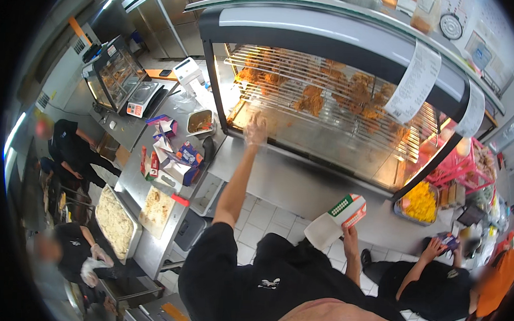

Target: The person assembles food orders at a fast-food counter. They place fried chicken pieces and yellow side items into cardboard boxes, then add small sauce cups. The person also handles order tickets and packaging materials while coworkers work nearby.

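Observation:
My left hand (256,132), in what looks like a clear plastic glove, reaches to the lower left front of a lit food warmer (304,141). Its fingers are stretched out and apart, with nothing in them. Pieces of fried chicken (310,100) lie on the wire rack (288,93) above and beyond it. Lower right of the warmer, my right hand (351,238) grips an open paper food box (324,230), white inside with red and green patterned sides. The fingers behind the box are partly hidden.
To the left, a metal counter holds folded cartons (179,157), a pan of sauce (201,122) and a red-handled knife or scraper (179,199). A large breading tray (115,220) stands farther left. Receipts (414,81) hang off the warmer. Yellow food fills a tray (415,216). Co-workers stand on both sides.

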{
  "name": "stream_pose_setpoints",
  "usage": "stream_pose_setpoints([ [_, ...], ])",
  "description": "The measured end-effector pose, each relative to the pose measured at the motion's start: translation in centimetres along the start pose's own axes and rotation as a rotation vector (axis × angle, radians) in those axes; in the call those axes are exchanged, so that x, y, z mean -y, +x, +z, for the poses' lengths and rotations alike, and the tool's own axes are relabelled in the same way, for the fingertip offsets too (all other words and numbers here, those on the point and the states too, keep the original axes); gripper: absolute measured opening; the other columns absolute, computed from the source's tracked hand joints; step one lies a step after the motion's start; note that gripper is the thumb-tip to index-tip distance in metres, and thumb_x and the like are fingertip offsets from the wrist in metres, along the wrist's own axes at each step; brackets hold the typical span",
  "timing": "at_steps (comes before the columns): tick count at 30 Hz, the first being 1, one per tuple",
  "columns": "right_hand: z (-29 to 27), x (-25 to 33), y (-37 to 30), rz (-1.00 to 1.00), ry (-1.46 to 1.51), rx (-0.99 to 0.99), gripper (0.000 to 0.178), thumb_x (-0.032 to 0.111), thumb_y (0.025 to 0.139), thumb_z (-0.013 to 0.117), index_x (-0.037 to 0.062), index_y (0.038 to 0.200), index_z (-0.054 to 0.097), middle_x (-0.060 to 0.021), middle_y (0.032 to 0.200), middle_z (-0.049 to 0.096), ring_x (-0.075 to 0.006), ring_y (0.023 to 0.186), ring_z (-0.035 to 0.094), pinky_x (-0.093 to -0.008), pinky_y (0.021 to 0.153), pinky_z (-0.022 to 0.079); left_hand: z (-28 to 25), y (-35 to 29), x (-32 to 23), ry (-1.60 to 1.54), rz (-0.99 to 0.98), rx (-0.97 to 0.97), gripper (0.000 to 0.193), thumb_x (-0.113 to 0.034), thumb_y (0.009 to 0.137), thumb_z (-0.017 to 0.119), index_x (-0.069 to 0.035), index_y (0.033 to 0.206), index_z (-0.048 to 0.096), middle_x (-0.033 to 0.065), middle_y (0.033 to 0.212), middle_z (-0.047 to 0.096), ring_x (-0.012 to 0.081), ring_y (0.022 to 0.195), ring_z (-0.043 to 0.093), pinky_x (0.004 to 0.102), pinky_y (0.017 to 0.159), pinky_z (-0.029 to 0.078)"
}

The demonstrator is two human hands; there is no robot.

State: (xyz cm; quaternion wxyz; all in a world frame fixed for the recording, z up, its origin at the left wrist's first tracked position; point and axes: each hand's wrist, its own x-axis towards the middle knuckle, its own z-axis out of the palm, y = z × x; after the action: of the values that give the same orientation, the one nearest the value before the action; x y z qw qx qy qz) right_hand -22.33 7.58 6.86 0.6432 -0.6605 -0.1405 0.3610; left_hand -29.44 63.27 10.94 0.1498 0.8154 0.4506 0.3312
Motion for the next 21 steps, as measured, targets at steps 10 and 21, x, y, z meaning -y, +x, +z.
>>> stream_pose_setpoints([
  [10,1.1,1.6,-2.5,0.109,0.142,-0.363,0.042,0.034,0.105,0.054,0.0052,0.135,0.055,-0.0068,0.125,0.063,-0.0184,0.112,0.061,-0.0374,0.092,0.052,6.7,15.2,0.5,0.215,-0.043,0.216,0.051,-0.027,0.098,0.059,-0.013,0.145,0.047,0.0237,0.128,0.062,0.0393,0.111,0.063,0.0473,0.100,0.048],
  [21,11.0,0.7,-1.7,0.094,0.218,-0.521,0.046,0.038,0.105,0.054,0.0083,0.140,0.049,-0.0091,0.130,0.060,-0.0238,0.117,0.061,-0.0452,0.095,0.053,6.7,18.5,2.5,0.194,-0.016,0.266,0.055,-0.023,0.095,0.064,-0.009,0.146,0.047,0.0232,0.130,0.061,0.0372,0.113,0.063,0.0462,0.099,0.049],
])
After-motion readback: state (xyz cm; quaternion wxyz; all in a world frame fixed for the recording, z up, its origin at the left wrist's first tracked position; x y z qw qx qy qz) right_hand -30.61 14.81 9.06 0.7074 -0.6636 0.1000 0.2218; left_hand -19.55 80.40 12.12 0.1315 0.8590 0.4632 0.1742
